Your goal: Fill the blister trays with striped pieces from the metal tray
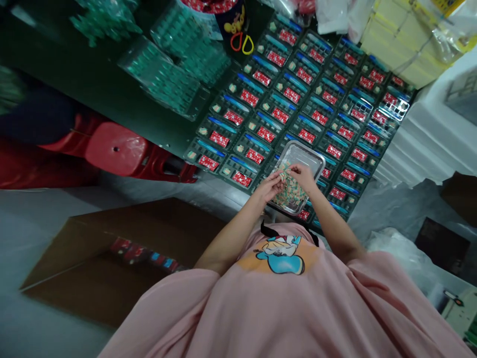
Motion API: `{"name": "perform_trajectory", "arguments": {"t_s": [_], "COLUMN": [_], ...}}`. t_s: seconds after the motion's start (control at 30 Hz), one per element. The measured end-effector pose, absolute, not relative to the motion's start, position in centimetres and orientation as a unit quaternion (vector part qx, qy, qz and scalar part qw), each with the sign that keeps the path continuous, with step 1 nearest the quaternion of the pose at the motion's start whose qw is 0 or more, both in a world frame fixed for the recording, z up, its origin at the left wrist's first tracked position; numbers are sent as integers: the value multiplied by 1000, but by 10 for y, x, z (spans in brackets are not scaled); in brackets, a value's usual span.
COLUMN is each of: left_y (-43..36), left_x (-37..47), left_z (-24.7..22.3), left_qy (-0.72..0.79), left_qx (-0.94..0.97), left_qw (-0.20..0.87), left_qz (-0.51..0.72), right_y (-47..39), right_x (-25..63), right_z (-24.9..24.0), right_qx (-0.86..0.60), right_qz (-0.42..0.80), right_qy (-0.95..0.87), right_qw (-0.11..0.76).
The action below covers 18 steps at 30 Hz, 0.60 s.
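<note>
My left hand (271,188) and my right hand (303,179) meet over a clear plastic tub (312,158) at the table's near edge. A heap of small pale, orange and green pieces (291,196) fills much of the tub. Both hands are closed, fingertips together around one or more of these pieces, too small to tell apart. Around the tub lie rows of black compartment trays (266,133), each with a blue pen-like stick, a red patterned piece and, in many, a small pale piece.
Bagged green plastic parts (171,79) lie on the table's left. Red-and-yellow-handled scissors (242,44) rest by a dark tub (234,20) of red pieces. A red stool (115,149) and an open cardboard box (122,248) stand at left; stacked white foam-like boxes (439,129) at right.
</note>
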<state>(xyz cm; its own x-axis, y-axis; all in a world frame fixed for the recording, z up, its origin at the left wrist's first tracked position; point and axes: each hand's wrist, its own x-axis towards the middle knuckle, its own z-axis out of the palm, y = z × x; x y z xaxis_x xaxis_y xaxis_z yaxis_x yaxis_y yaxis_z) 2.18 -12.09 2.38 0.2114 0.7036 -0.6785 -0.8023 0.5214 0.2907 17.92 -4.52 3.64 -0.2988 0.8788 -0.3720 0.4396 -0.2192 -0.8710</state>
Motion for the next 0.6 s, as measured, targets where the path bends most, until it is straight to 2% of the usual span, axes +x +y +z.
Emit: {"name": "perform_trajectory", "arguments": {"t_s": [0.1,0.3,0.6], "left_y": [-117,-112,-104], "left_x": [26,28,32], "left_z": [23,23,17], "left_qy": [413,433,460], "left_qx": [-33,2,8], "left_qw": [771,759,723], "left_qz": [484,487,515], "right_y": [-54,-59,-59], "right_x": [172,176,180], "right_z": [42,52,59], "right_qx": [-548,-524,-512], "right_qz": [597,618,553], "right_qy": [-543,-535,-611], "right_qw": [221,240,242]}}
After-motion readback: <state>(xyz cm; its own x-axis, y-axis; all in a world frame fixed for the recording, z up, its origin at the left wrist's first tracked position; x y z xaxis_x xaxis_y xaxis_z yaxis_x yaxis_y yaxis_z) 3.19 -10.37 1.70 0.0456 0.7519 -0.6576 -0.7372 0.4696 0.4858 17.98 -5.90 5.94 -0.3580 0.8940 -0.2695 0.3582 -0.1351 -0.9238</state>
